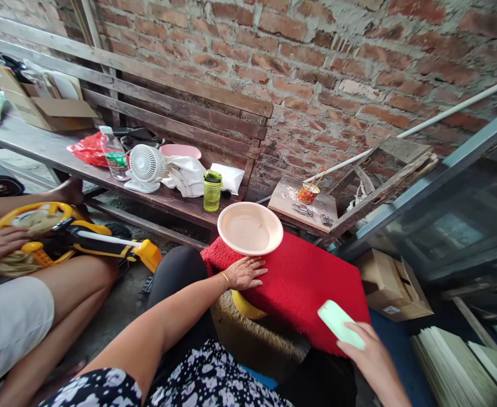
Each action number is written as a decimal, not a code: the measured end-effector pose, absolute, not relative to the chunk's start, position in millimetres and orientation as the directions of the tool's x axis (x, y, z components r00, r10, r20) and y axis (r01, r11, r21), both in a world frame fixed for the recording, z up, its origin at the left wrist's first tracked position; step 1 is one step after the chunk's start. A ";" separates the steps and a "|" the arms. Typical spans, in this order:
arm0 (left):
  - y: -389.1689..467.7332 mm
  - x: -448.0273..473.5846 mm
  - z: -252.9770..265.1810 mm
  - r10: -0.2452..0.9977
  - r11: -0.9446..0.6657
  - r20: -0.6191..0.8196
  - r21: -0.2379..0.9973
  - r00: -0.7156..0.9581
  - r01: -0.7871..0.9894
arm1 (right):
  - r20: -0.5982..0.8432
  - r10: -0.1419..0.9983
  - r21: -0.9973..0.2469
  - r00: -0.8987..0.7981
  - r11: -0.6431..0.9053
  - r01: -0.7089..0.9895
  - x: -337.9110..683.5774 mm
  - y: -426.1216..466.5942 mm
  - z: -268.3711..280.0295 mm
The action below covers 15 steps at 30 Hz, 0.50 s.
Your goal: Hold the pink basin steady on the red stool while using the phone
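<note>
My left hand (245,273) lies flat with fingers spread on the near edge of a red fuzzy mat (311,282). Just beyond its fingertips stands a pale pink plastic basin (250,251), which seems to hold some water. Over the mat's right end, my right hand (369,345) is closed on the near end of a pale green rounded bar-shaped object (339,321). What exact kind it is, I cannot tell. The fingers of that hand are slightly blurred. A yellow round thing (248,307) shows partly under the mat's edge.
On the wooden bench (180,210) stand a green drink bottle (212,191), a white fan (144,164) and a clear bottle (113,152). A small table (282,198) bears a paper cup (308,194) and padlocks. At left sits another person with a yellow-black toy (91,234). Right: a cardboard box (390,282).
</note>
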<state>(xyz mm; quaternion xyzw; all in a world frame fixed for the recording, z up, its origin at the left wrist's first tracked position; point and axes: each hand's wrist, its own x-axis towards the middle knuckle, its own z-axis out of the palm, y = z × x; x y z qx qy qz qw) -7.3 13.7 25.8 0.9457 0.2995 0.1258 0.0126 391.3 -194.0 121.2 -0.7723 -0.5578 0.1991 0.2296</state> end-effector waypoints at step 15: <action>15.5 -5.5 24.1 0.578 -0.816 0.246 0.172 0.778 0.552 | -0.061 0.872 -0.422 0.486 -0.464 0.779 484.8 -279.6 82.8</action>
